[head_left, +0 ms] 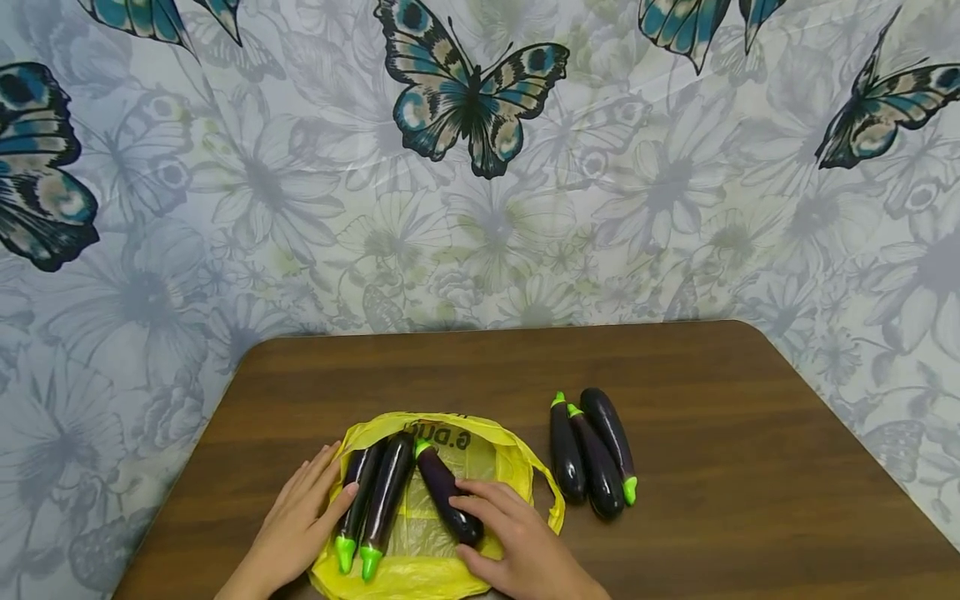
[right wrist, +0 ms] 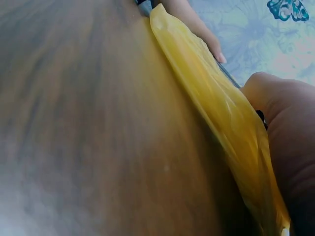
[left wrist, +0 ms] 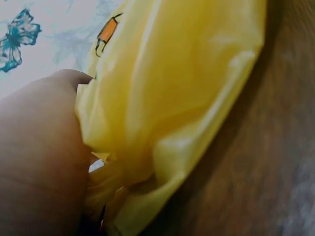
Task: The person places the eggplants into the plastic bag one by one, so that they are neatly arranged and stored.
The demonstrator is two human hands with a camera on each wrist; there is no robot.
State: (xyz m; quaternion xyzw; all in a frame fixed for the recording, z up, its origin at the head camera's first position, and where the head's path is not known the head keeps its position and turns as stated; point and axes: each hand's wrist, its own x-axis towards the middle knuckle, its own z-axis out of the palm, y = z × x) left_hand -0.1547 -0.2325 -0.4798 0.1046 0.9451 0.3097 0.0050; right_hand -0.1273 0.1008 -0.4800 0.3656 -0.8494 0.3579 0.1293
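A yellow plastic bag lies on the table with its mouth wide. Inside, on the left, two dark eggplants lie side by side, green stem ends toward the person. My left hand rests along the bag's left side, fingers extended, its thumb over the leftmost eggplant. At the bag's right side my right hand holds a third eggplant between thumb and fingers, green end pointing away. In both wrist views the bag's outer wall hides the fingertips.
Three more eggplants lie together on the brown wooden table, just right of the bag. Behind the table hangs a pale floral backdrop with printed butterflies.
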